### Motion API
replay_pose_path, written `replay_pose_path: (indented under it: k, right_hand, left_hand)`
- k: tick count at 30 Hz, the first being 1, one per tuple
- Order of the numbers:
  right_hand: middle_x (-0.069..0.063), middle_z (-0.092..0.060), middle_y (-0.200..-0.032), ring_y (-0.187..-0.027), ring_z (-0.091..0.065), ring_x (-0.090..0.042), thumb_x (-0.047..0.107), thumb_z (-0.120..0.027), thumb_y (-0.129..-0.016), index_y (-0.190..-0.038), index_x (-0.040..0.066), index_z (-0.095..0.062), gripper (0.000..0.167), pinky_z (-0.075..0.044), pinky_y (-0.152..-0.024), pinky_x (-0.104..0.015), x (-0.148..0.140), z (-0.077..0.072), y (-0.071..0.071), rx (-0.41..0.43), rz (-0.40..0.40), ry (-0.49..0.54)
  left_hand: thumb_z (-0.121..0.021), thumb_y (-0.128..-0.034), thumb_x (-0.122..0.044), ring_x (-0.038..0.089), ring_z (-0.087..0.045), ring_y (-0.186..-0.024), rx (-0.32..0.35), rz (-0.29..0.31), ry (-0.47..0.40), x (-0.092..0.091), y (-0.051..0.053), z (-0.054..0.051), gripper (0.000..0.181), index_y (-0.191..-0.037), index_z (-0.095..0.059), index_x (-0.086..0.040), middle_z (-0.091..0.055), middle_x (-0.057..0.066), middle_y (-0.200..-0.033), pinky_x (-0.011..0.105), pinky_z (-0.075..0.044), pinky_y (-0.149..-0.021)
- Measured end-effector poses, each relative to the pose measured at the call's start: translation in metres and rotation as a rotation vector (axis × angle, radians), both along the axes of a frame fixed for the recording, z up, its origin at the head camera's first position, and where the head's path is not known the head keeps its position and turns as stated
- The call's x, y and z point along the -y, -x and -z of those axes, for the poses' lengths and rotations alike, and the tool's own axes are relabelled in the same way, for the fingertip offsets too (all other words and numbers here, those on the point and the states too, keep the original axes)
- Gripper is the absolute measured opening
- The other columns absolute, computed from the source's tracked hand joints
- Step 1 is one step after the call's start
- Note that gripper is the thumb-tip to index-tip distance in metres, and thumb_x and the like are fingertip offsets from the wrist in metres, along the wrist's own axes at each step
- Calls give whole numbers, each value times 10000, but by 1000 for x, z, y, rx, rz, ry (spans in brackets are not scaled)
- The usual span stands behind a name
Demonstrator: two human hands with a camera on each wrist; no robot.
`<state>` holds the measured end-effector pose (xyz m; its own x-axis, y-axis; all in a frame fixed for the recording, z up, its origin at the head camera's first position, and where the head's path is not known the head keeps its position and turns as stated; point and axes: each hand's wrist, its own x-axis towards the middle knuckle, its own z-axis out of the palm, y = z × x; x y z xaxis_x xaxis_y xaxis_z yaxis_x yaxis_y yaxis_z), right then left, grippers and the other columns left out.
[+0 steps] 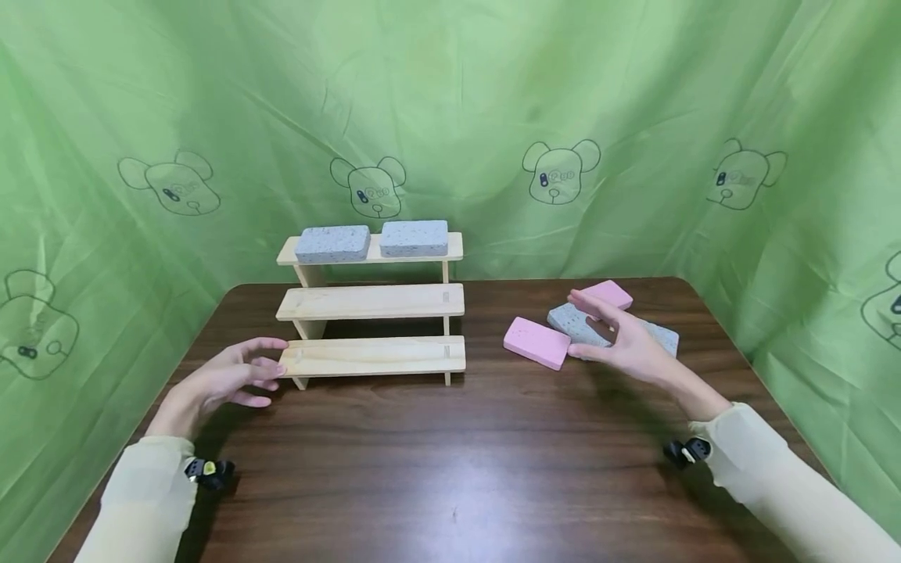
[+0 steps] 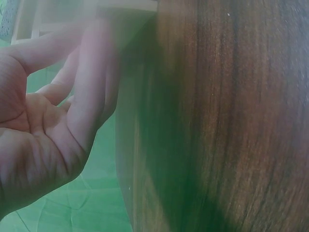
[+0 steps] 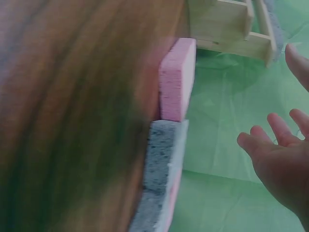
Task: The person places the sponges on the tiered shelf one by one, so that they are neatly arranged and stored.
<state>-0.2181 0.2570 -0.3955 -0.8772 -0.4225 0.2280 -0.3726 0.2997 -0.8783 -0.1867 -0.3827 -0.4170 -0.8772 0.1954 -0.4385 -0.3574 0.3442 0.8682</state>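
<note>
My left hand (image 1: 228, 375) is at the left end of a three-tier wooden rack (image 1: 373, 356), its fingertips touching the lowest shelf with fingers loosely bent. Above the sponges on the right, my right hand (image 1: 626, 340) hovers with thumb and fingers spread, holding nothing. Nearest its thumb lies a pink sponge (image 1: 537, 342). A blue-grey sponge (image 1: 573, 322) lies partly behind the hand, another blue-grey sponge (image 1: 664, 338) shows to its right, and a second pink sponge (image 1: 611, 294) lies behind. On the top shelf sit a left blue-grey sponge (image 1: 333, 244) and a right blue-grey sponge (image 1: 414, 238).
The dark wooden table (image 1: 450, 469) extends in front of the rack. A green curtain (image 1: 450, 102) with bear-face drawings hangs around the back and sides. The rack's middle shelf (image 1: 369, 302) is bare.
</note>
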Motion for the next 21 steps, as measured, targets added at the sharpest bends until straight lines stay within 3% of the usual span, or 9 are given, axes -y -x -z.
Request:
replay_pose_path:
  k: [5, 9, 14, 21]
  right_hand:
    - [-137, -389, -1577, -1464, -335, -229, -11, -827, -826, -1566, 104, -353, 886, -318, -1165, -329, -2, 16, 0, 29, -36, 16]
    - [-150, -368, -1590, -1467, -325, -261, 29, -840, -826, -1575, 82, -330, 908, -313, -1163, -410, 0, 25, 2, 36, -44, -16]
    - [-129, -361, -1600, -1472, -311, -283, 86, -850, -831, -1565, 31, -327, 903, -327, -1143, -433, 4, 30, 4, 62, -32, -62]
    - [-237, -345, -1581, -1462, -308, -375, 23, -837, -826, -1556, -4, -321, 894, -312, -1139, -503, 8, 37, 8, 75, -35, -50]
  left_hand:
    - [-701, -972, -147, 312, -625, -975, 4, -3, 0, -1, 2, 0, 679, -1518, -303, -78, -577, 170, -1168, 492, -612, -778]
    - [-696, -974, -151, 310, -626, -968, -5, -9, 5, 1, 2, 0, 670, -1515, -306, -76, -576, 172, -1166, 487, -614, -770]
    - [-689, -977, -146, 309, -628, -972, 3, -4, 3, 2, 1, 0, 675, -1520, -295, -71, -575, 172, -1165, 491, -612, -782]
    - [-681, -984, -143, 302, -627, -980, 4, 0, -3, 1, 1, 1, 671, -1523, -289, -70, -571, 174, -1170, 491, -608, -798]
